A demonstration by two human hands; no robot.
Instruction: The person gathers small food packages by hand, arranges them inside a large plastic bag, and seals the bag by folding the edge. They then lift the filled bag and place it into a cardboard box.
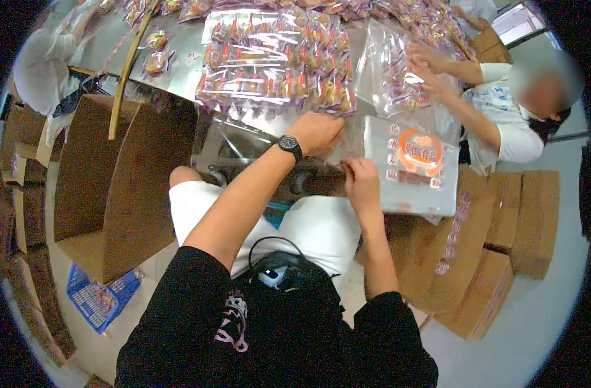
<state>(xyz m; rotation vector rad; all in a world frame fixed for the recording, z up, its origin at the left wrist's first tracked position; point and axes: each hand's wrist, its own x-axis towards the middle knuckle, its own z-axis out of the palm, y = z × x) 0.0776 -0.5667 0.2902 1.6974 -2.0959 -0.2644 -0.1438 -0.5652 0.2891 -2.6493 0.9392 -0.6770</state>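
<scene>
A large clear plastic bag (234,139) lies at the table edge, with several rows of small wrapped snack packs (263,64) packed inside. My left hand (316,134), with a black watch at the wrist, is closed on the bag's near end, just below the packs. Lower and to the right, my right hand (362,184) pinches the loose plastic. Beside it lies a stack of flat clear bags (415,165) printed in orange and red.
At the right, another person's hands (428,68) handle a clear bag of packs. An open cardboard box (124,187) stands at left, near a wooden stick (128,74). Cartons (496,213) are stacked at right. A blue basket (101,297) sits on the floor.
</scene>
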